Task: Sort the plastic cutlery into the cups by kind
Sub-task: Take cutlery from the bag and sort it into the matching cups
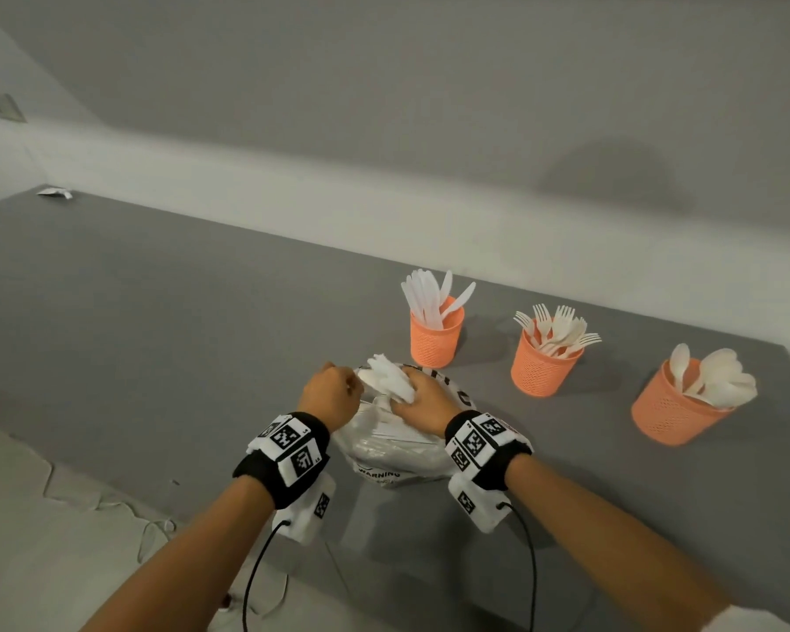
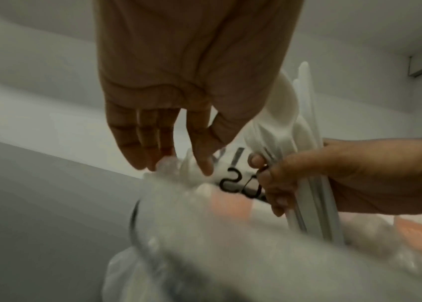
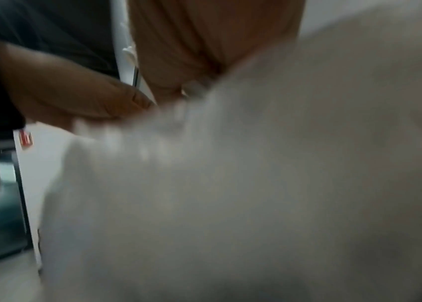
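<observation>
We count three orange mesh cups on the grey table (image 1: 156, 312) by a pale wall, knives (image 1: 435, 331), forks (image 1: 541, 360), spoons (image 1: 671, 405), all beyond the bag (image 1: 393, 453), where our right hand (image 1: 423, 403) grips a white cutlery bunch (image 1: 391, 378) and our left hand (image 1: 329, 392) reaches in, fingers loosely straight.

Three orange mesh-patterned cups (image 1: 435, 335) on a grey table (image 1: 156, 312); white cutlery (image 1: 391, 378); clear bag (image 1: 393, 449) with black lettering; black wristbands (image 1: 288, 453) bearing black-and-white square markers.
</observation>
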`<action>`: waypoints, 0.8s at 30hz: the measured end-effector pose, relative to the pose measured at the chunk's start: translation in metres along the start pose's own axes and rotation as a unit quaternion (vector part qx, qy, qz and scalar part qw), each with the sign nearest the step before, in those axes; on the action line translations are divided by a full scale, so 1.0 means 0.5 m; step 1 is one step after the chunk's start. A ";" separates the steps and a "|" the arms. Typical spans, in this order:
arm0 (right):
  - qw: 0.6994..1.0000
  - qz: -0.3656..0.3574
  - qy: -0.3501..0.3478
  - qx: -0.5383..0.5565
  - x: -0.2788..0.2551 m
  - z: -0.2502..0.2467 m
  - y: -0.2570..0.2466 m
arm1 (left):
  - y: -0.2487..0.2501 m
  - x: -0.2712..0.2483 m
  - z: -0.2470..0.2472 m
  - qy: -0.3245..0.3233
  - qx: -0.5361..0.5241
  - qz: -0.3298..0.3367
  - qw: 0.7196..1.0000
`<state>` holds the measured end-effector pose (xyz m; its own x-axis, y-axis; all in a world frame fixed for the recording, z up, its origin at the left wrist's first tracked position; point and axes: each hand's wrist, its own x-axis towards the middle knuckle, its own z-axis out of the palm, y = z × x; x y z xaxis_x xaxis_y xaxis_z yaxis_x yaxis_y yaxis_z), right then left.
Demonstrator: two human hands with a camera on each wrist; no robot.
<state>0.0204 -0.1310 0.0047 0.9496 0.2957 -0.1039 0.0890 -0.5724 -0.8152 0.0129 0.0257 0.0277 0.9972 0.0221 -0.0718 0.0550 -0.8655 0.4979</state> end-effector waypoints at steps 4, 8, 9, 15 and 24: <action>0.987 -0.011 0.046 0.153 -0.010 -0.050 -0.033 | 0.036 0.008 -0.024 0.110 -0.111 0.025 0.987; 0.955 0.024 0.135 0.264 -0.024 -0.123 -0.048 | 0.095 0.010 -0.033 0.115 -0.316 0.023 0.942; 0.947 0.028 0.151 0.281 -0.030 -0.142 -0.047 | 0.111 0.009 -0.031 0.091 -0.378 0.004 0.921; 0.896 0.022 0.240 0.374 -0.072 -0.225 -0.023 | 0.196 -0.003 0.027 -0.164 -0.602 -0.158 0.765; 0.860 0.035 0.318 0.399 -0.124 -0.272 0.028 | 0.354 -0.025 0.133 -0.367 -0.683 -0.204 0.598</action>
<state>0.0036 -0.2613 0.0770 0.9393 -0.3403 -0.0433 0.0309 0.2096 -0.9773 0.0066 -0.1612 0.0594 0.6233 -0.5675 -0.5380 0.7760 0.3636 0.5154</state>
